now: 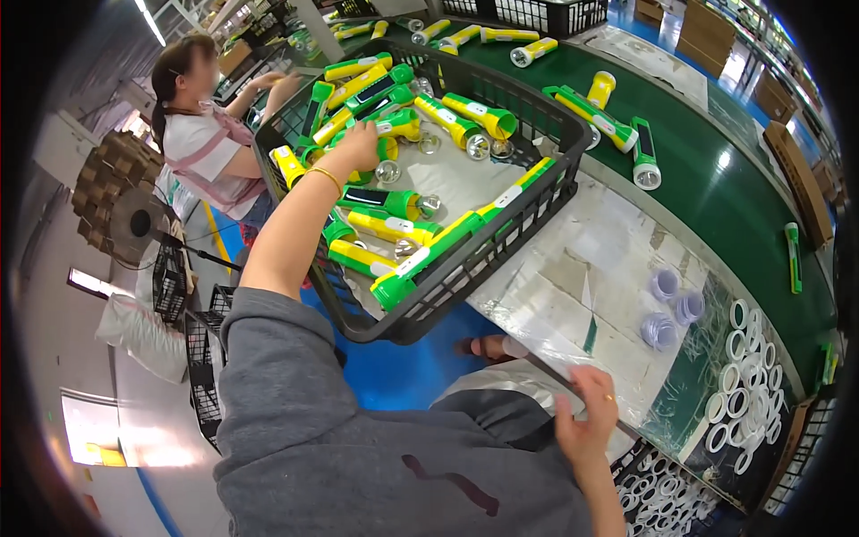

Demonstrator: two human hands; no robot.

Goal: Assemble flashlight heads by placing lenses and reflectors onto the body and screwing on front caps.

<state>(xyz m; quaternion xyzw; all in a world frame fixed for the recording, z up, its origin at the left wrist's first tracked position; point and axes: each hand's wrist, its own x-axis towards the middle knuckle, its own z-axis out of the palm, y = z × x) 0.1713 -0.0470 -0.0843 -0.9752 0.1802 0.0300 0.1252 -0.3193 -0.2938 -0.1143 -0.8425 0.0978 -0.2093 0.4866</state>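
My left hand reaches into the black plastic basket, its fingers closed around a green and yellow flashlight. Around it lie several more flashlights of the same colours, some with a dark panel on the side, such as the flashlight just below my wrist. Clear reflector cups show at many of their heads. My right hand hovers by the worktable's near edge, thumb and fingers apart, with nothing visible in it.
The worktable carries several clear threaded rings and a pile of white rings. Beyond runs a green conveyor belt with scattered flashlights. A co-worker stands at left near a fan. More white rings lie below the table.
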